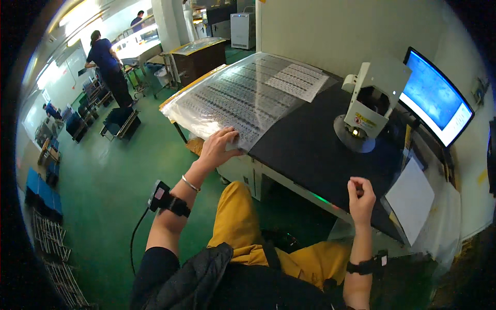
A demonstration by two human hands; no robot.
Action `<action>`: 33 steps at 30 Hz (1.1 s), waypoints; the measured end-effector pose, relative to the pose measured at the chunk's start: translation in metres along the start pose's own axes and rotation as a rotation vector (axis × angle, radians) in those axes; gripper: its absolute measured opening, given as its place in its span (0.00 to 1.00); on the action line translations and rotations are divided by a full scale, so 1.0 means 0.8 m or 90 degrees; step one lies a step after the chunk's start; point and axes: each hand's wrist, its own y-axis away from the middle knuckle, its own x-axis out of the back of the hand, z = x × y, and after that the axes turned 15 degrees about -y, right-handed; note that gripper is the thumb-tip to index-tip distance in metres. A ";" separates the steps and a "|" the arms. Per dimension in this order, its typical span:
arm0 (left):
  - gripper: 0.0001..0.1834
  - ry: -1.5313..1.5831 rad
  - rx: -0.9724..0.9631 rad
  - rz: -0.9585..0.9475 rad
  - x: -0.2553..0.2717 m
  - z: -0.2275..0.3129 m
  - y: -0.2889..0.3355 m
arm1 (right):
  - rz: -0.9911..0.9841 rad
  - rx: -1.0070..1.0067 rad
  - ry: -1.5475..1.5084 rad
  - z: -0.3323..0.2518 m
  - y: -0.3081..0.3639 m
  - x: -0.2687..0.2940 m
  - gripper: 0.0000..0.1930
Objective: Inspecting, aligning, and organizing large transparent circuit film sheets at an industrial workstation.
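Note:
A large clear film sheet (206,106) printed with rows of small dark marks lies over the left part of the black-topped table. On its near corner rests my left hand (219,147), fingers stretched out and thumb apart, touching the film. My right hand (362,199) is raised by the table's front edge, fingers curled in a loose fist, with nothing visible in it. Beyond it stands a white microscope-like device (367,106) with a lit lens above a round base plate (356,147). A smaller printed sheet (297,81) lies on the film's far right part.
A monitor (434,95) with a blue picture stands at the right, near a wall. White paper (412,201) and clear plastic lie at the table's right end. Far left, a person (106,64) stands by a bright workbench. Racks with dark panels (121,123) stand on the green floor.

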 end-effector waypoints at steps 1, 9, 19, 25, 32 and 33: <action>0.32 -0.019 0.014 -0.019 0.004 0.004 -0.004 | 0.006 0.000 -0.001 0.003 -0.001 0.000 0.04; 0.23 -0.056 0.018 -0.137 0.018 0.008 -0.029 | 0.029 0.018 -0.019 0.008 0.001 0.003 0.04; 0.14 -0.185 -0.177 0.056 -0.015 0.020 -0.021 | 0.058 0.113 0.083 0.011 0.013 0.012 0.03; 0.07 -0.031 0.034 0.367 0.041 -0.055 -0.075 | 0.072 0.069 0.142 0.016 0.010 0.002 0.03; 0.18 0.070 0.278 0.514 0.082 -0.158 0.087 | 0.080 -0.024 0.154 0.008 -0.008 -0.020 0.04; 0.30 0.247 0.269 0.627 0.080 -0.135 0.086 | 0.098 -0.023 0.150 0.013 -0.006 -0.023 0.03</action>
